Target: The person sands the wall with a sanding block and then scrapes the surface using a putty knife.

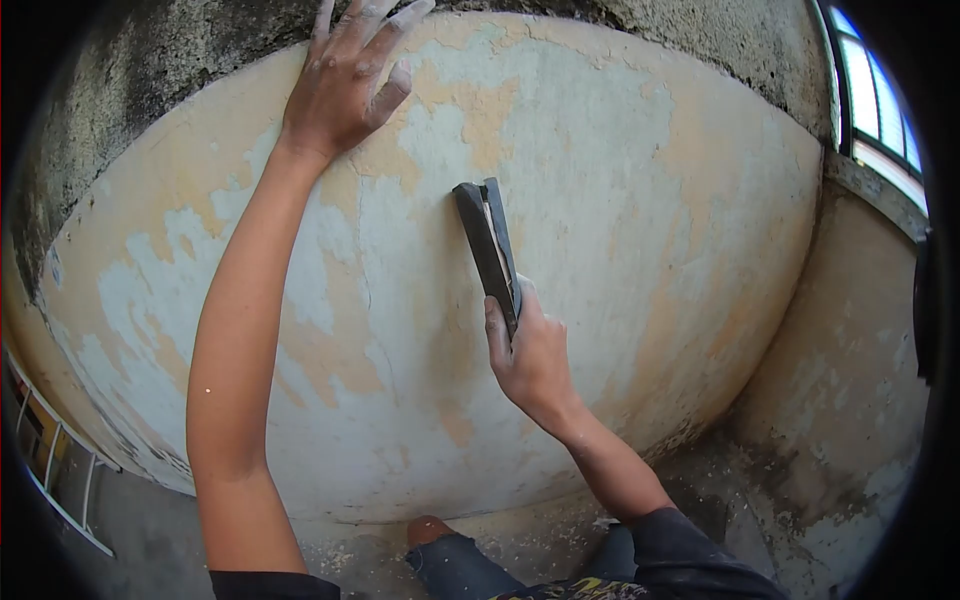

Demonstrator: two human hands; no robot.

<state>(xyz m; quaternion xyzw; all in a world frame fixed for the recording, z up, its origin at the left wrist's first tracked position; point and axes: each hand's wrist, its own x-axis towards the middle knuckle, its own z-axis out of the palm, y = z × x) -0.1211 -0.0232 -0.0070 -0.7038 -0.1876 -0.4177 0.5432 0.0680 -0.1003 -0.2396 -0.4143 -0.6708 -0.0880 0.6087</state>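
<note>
My left hand is raised at the upper left, its dusty fingers spread against the top part of the wall, holding nothing. Near the middle, my right hand grips a long, narrow sanding block with dark sheet material around a paler core. The block stands nearly upright in the view, its upper end tilted slightly left, in front of the wall. Patchy pale green and cream paint covers this wall, with a thin crack left of the block. Whether the block touches the surface is unclear.
Rough dark masonry borders the wall above. A barred window is at the upper right, over a stained side wall. White metal rungs stand at the lower left. Debris dots the floor around my knees.
</note>
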